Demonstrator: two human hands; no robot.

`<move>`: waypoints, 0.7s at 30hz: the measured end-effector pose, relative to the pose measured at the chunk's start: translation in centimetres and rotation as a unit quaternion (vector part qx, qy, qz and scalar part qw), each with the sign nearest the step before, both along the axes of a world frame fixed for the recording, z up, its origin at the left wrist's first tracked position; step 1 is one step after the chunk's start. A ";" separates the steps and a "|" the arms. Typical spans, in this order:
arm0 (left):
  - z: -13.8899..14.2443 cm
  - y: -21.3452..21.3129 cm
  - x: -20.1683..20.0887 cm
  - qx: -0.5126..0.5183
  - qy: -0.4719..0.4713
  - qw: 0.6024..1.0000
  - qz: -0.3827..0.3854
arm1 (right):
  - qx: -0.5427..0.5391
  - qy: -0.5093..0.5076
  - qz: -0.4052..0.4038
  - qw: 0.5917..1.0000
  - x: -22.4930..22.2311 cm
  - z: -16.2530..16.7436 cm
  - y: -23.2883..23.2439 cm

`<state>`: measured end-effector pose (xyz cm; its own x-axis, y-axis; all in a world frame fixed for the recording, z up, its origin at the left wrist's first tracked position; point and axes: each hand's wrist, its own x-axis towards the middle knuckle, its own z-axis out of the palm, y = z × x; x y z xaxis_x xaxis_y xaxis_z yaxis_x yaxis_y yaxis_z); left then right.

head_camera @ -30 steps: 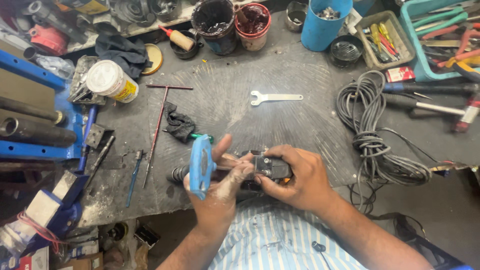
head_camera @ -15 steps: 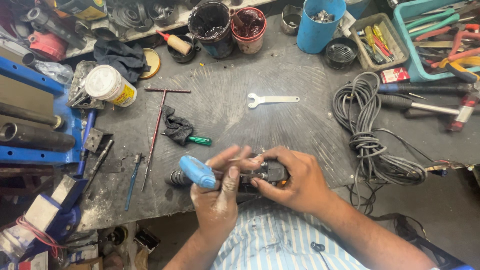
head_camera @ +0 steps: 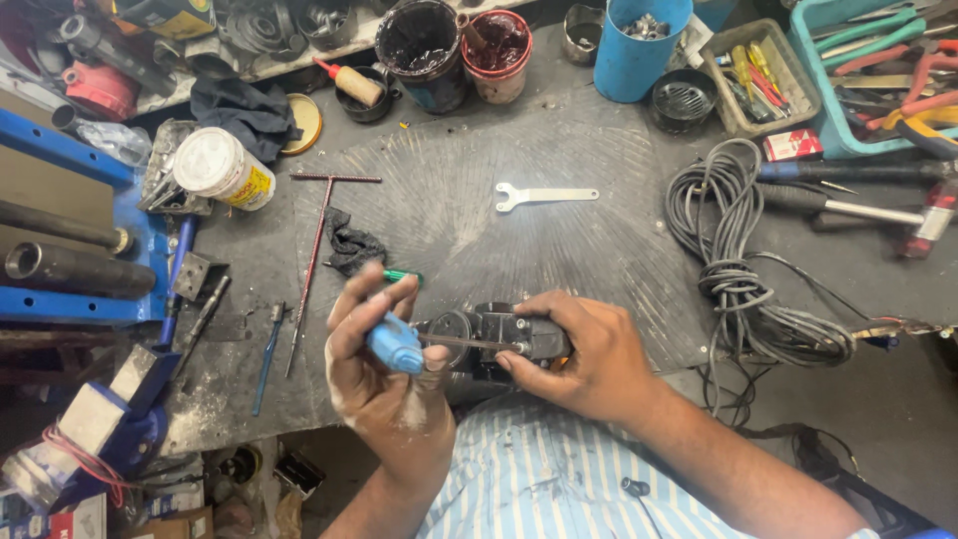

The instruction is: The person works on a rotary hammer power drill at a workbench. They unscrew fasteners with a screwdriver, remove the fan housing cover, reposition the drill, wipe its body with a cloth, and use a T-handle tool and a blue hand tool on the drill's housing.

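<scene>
left hand [head_camera: 384, 374]: fingers wrapped around blue screwdriver handle [head_camera: 395, 344], thumb and forefinger loose above it, palm dusty white.
screwdriver shaft [head_camera: 469, 342]: runs right from the handle, roughly level, tip at the black power-tool body [head_camera: 494, 334].
right hand [head_camera: 579, 354]: fingers closed over the right end of the tool body, thumb pressing its near side; grip firm.
tool body: dark housing, held at the near edge of the bench [head_camera: 559, 250], between both hands, just above the striped shirt [head_camera: 539, 479].
just far-left of left hand: green-handled driver [head_camera: 399, 275] under a black rag [head_camera: 351, 246]; T-handle wrench [head_camera: 314, 250] lying far-to-near beside it.
centre bench: flat silver spanner [head_camera: 544, 195], well apart from hands.
right: coiled grey cable [head_camera: 738, 260], near right forearm; hammer [head_camera: 868, 210] beyond it.
far edge: two paint tins [head_camera: 459, 40], blue cup [head_camera: 639, 40] of hardware, tray of small tools [head_camera: 763, 85].
far left: white lidded tin [head_camera: 222, 168], blue vice frame [head_camera: 70, 240].
</scene>
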<state>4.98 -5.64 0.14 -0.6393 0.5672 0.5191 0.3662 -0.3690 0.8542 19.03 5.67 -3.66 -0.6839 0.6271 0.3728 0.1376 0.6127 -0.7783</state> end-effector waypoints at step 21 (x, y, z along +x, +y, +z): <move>8.4 0.2 -11.0 -0.273 0.600 0.725 -0.199 | -0.010 -0.006 -0.011 1.000 -0.5 0.2 -0.4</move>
